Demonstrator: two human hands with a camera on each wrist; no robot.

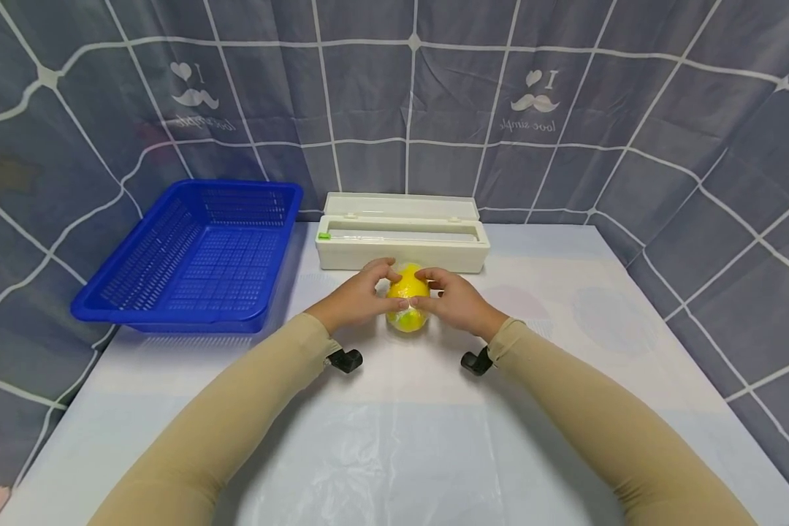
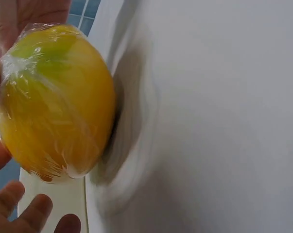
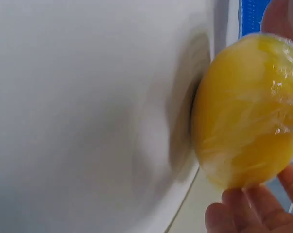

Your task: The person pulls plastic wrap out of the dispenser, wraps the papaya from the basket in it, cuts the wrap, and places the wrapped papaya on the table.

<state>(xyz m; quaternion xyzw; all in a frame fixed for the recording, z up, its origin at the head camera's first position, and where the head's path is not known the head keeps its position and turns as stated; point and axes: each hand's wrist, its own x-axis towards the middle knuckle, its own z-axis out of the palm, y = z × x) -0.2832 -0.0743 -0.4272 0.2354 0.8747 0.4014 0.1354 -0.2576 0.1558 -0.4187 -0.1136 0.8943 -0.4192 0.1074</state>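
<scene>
A yellow fruit [image 1: 408, 281] with a green patch sits in clear plastic film at the middle of the table. Its film shines in the left wrist view, gathered into a whitish knot of creases [image 2: 12, 65] near the green end. My left hand [image 1: 355, 298] holds the fruit from the left and my right hand [image 1: 462, 301] from the right. Both thumbs meet across its near side, while the index fingers reach its far side. Fingertips [image 3: 233, 196] of the right hand touch the film in the right wrist view. Some left fingers spread apart from the fruit.
Just behind the hands stands a white cling film box [image 1: 401, 257], its lid raised and a green slider [image 1: 324, 236] at its left end. A blue plastic basket [image 1: 164, 315] occupies the table's left back. Grey checked curtain [image 1: 368, 95] hangs around the white-covered table [image 1: 394, 446].
</scene>
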